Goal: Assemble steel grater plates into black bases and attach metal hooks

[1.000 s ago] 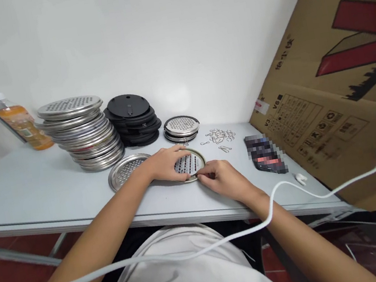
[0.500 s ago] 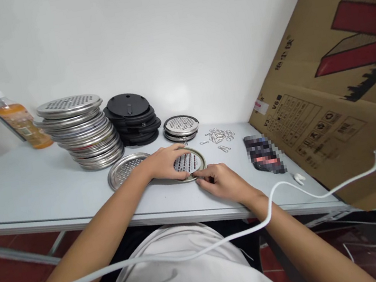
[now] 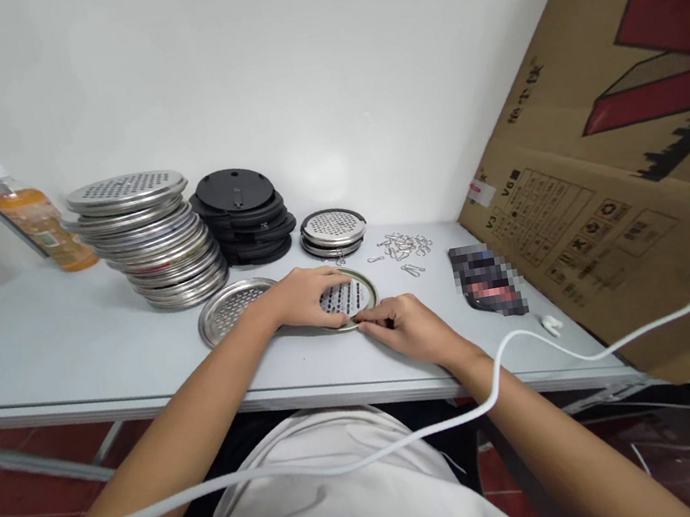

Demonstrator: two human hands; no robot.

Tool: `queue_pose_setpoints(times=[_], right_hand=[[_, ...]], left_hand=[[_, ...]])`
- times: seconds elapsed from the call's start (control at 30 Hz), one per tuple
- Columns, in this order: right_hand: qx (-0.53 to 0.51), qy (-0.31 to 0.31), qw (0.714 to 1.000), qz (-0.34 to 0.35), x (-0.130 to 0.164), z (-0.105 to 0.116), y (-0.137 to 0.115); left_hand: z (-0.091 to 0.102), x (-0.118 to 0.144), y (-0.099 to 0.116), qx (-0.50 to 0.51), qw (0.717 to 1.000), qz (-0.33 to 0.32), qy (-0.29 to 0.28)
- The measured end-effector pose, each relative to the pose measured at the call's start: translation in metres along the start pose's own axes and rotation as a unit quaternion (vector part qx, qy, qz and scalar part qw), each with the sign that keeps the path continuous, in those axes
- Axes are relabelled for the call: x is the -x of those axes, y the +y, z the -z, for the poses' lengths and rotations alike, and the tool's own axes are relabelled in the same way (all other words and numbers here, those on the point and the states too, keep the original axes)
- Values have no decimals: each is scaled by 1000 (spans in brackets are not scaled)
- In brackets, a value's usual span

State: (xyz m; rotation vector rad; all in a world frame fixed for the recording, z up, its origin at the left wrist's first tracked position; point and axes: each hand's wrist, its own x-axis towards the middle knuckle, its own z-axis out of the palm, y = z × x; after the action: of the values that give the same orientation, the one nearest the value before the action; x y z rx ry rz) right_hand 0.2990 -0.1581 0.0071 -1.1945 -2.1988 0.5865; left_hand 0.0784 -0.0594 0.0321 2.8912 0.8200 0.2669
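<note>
A round perforated steel disc (image 3: 351, 296) lies flat on the grey table (image 3: 69, 349). My left hand (image 3: 305, 298) rests on its left half with fingers spread, pressing it down. My right hand (image 3: 406, 328) pinches at the disc's near right rim with thumb and forefinger; whether something small is between them is hidden. A second perforated steel disc (image 3: 225, 310) lies just left of my left wrist.
At the back stand a tall stack of steel discs (image 3: 149, 238), a stack of black discs (image 3: 243, 214) and a short stack of assembled discs (image 3: 334, 232). Small metal clips (image 3: 404, 248) lie scattered, beside a phone (image 3: 489, 289), an orange bottle (image 3: 38, 223), a cardboard box (image 3: 620, 159) and a white cable (image 3: 352, 460).
My right hand slid slightly left along the disc's near rim. My left hand stays on the disc.
</note>
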Motion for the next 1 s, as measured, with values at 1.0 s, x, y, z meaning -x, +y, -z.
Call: queue_pose_setpoints(times=[1.0], right_hand=[[31, 16, 999, 30, 2, -1, 4]], left_hand=[[-2, -2, 0, -4, 1000, 17, -6]])
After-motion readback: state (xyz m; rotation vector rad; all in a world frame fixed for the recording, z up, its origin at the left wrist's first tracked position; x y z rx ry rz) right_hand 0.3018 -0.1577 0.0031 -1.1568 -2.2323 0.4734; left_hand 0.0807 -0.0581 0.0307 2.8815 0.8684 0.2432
